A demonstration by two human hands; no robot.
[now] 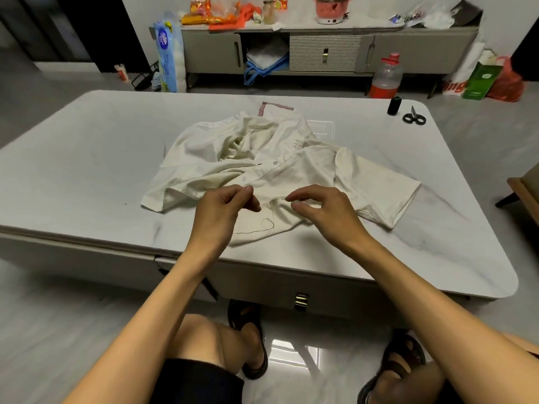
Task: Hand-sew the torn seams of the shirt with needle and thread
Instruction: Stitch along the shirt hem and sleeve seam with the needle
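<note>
A cream button-up shirt (280, 161) lies crumpled on the white table (87, 158). A dark thread (264, 225) loops across the shirt's near hem, running up toward my left hand (224, 208). That hand hovers over the hem with its fingers curled and thumb against fingertips, pinching what looks like the thread; the needle is too small to see. My right hand (323, 211) hovers just right of it above the fabric, fingers loosely curled, with nothing visible in them. A black thread spool (394, 105) and black-handled scissors (414, 116) sit at the table's far right corner.
Beyond the table stands a low grey cabinet (326, 51) piled with bags and a pink pot. A plastic bottle (386, 77) and shopping bags are on the floor at the right, and a wooden chair edge (522, 193) is at far right. My knees and sandals are under the near table edge.
</note>
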